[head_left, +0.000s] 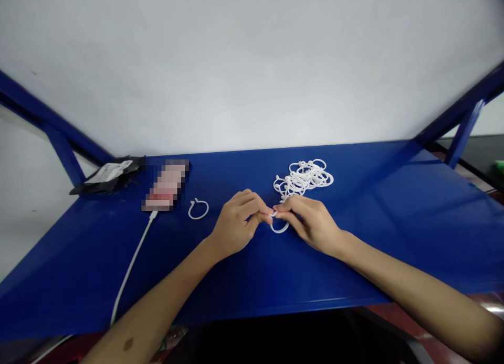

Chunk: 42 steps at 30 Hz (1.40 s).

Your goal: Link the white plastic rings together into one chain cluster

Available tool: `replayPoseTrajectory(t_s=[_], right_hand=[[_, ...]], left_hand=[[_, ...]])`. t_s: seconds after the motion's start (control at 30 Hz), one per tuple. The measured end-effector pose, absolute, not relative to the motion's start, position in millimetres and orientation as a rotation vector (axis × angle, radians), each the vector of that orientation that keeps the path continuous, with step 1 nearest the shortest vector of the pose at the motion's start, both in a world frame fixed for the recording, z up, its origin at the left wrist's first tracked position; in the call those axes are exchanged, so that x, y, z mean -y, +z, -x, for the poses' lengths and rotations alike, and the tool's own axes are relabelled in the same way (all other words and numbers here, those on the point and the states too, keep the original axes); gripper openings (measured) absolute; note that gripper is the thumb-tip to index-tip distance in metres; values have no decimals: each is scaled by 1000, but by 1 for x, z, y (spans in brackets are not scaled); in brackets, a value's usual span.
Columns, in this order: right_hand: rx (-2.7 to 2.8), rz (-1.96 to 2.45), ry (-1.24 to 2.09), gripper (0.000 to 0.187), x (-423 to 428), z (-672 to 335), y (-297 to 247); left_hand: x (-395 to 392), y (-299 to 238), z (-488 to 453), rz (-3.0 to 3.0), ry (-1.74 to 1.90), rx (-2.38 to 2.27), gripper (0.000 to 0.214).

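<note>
Between my two hands is a white plastic ring (280,230), its loop hanging toward me. My left hand (239,221) pinches one side of it near the top, thumb against fingers. The opposite side is pinched by my right hand (313,222); the fingertips nearly meet and partly hide the ring's ends. Just beyond my right hand lies a tangled pile of similar white rings (305,179). To the left of my left hand, a single white ring (198,210) with small knobs at its open ends rests on the blue shelf (252,280).
A blurred-out phone (167,185) lies at the left with a white cable (134,264) running over the front edge. Behind it sits a black plastic packet (110,174) with a white label. Blue metal braces (65,154) flank the shelf, and a pale wall (252,65) closes the back.
</note>
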State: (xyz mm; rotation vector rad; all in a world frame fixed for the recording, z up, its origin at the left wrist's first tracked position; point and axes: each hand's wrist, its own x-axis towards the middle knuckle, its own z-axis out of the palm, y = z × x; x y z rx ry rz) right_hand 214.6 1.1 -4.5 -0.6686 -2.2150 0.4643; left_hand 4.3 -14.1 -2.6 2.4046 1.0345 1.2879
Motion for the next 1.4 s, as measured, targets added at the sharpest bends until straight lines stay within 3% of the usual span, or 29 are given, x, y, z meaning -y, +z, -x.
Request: replayPoseTrajectory(t_s=[0.33,0.4,0.57,0.73,0.87,1.07,1.2,1.4], right_hand=[[2309,717,304,14,-5,-216,-5],[2281,799,258,13,-10,-216,-5],[2081,1043,24,15,-34,-231,-3],[1979,1251,-156,20,-62,-252,-9],[1979,1330,-204,22,-74,-259,-18],[1977,1245,-237,24,-69,-256,-15],[1992,1180,-179,21,-59,-249,-10],[2069,1064,-73,20,-37,-231,-4]], left_hand=[[7,-5,3,-2552,1093,-1124,19],[5,-3,7,-2652,921,-1372,18],[3,10,20,-2469,279,-2349,42],[-1,11,32,-2276,-50,-2479,37],[-7,-1,31,-2389,63,-2236,29],[-11,-7,24,-2452,790,-1505,20],[-14,0,31,-2315,1119,-1507,21],[-17,-5,34,-2341,807,-1783,21]])
